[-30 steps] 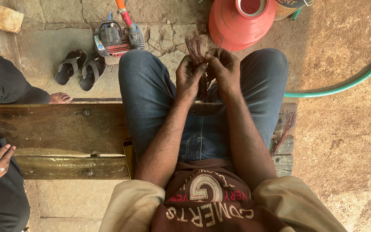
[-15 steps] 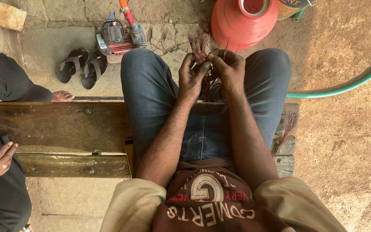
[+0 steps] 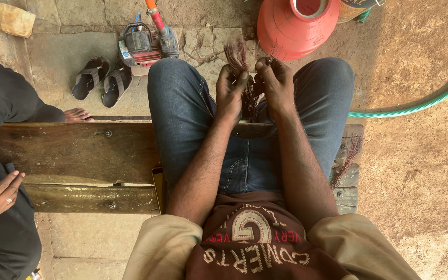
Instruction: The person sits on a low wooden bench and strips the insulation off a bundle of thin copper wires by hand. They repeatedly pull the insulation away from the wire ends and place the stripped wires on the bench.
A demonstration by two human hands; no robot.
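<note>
The left hand [image 3: 230, 93] is gripping a bundle of reddish fibres [image 3: 236, 56] between the knees, tips fanning upward. The right hand [image 3: 276, 83] is pinching a few strands just beside it. More fibres [image 3: 347, 158] are lying on the tabletop [image 3: 73, 150] at the right.

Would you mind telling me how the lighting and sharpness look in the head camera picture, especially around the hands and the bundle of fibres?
Head view: soft, even daylight, no glare; the left hand, right hand and reddish fibre bundle are fairly sharp, though fine strand tips blur; the wooden bench shows a faint sheen; wide-angle bending at the edges.
</note>
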